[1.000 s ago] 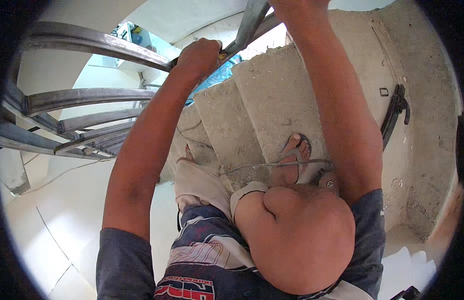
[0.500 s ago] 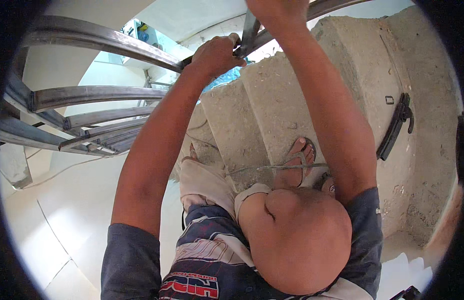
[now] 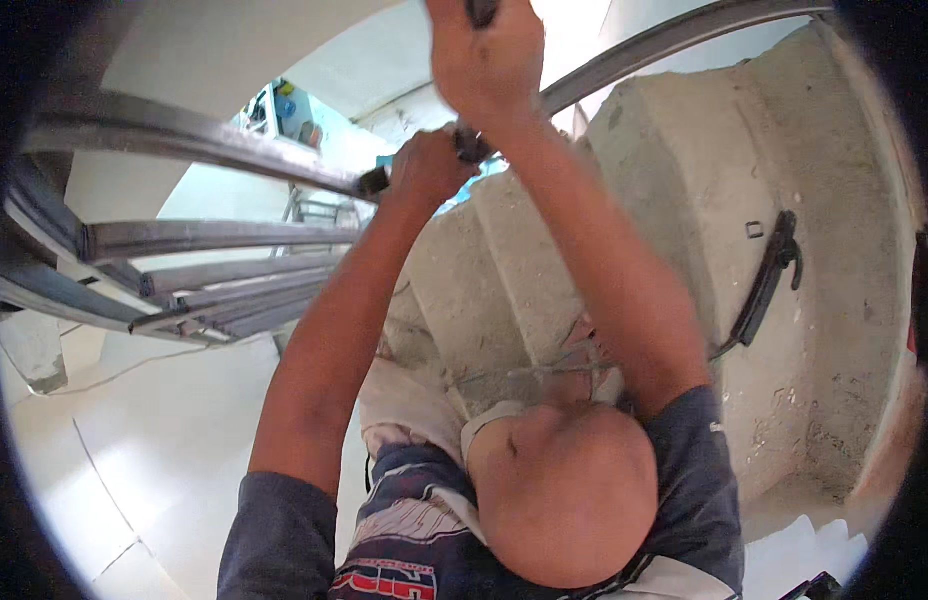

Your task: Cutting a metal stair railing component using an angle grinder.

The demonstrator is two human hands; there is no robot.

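Note:
My left hand (image 3: 429,167) is closed around a dark metal tube (image 3: 470,143) near the upper middle, beside the dark end of a long metal rail (image 3: 199,143) that comes in from the left. Just above and to the right, my right hand (image 3: 489,70) makes a fist, somewhat blurred. A dark end pokes out at the top of this fist, apparently the same tube; most of its length is hidden by my fingers. Behind my right wrist, another curved metal rail (image 3: 674,50) runs off to the upper right.
Several metal bars (image 3: 224,236) form a railing frame at left. Rough concrete stairs (image 3: 484,270) lie below my arms, with a cable (image 3: 524,370) across them. A black tool-like object (image 3: 769,280) and a small metal ring (image 3: 754,229) lie at right. White floor tiles (image 3: 114,500) spread at lower left.
My right hand has moved left, closer above my left hand, and the tube has shifted with it. The whole view has tilted slightly, so the railing sits lower in it.

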